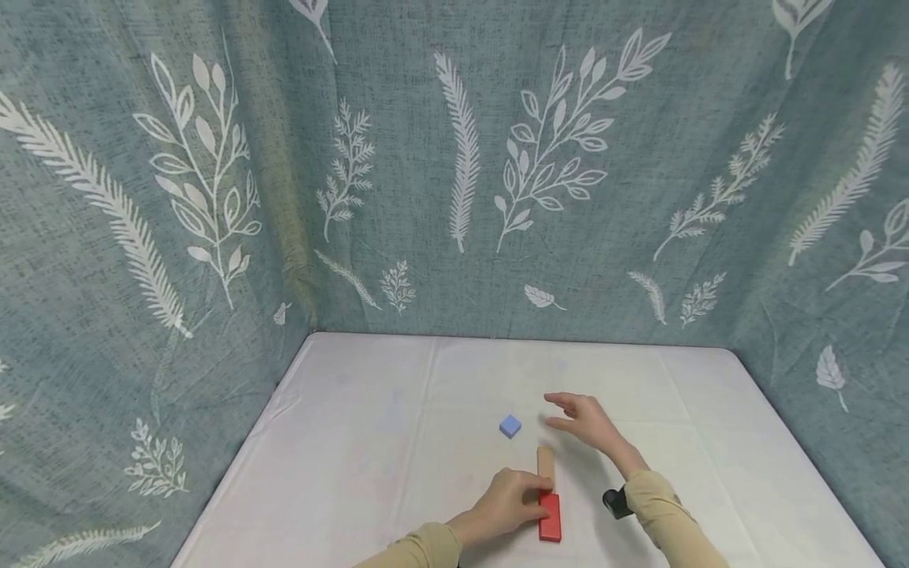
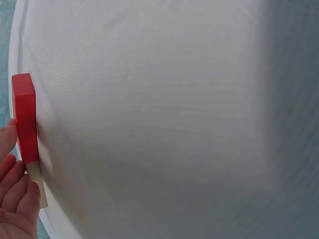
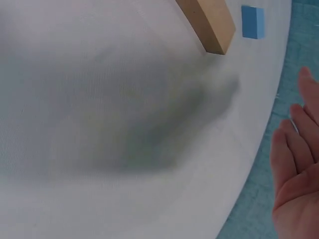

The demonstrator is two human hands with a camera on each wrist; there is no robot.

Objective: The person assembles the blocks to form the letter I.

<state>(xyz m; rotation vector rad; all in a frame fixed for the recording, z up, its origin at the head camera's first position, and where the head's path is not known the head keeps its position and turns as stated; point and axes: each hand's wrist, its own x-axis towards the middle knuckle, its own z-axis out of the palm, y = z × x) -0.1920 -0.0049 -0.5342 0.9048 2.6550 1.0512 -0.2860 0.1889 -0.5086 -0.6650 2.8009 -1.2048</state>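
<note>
A red block (image 1: 550, 527) and a light wooden block (image 1: 544, 461) lie end to end on the table. My left hand (image 1: 506, 498) is over their joint, thumb at the red block and fingertips at the wooden one. In the left wrist view, the thumb (image 2: 7, 139) meets the red block's edge and the fingers overlap the wooden block's side. Beyond these blocks, a small blue block (image 1: 510, 427) lies by itself. My right hand (image 1: 588, 420) hovers to the right of the blue block, fingers extended and holding nothing.
White cloth covers the table (image 1: 369, 426). Teal curtains (image 1: 398, 173) with a white leaf pattern hang along its back and sides. A dark device (image 1: 617, 502) is on the right wrist.
</note>
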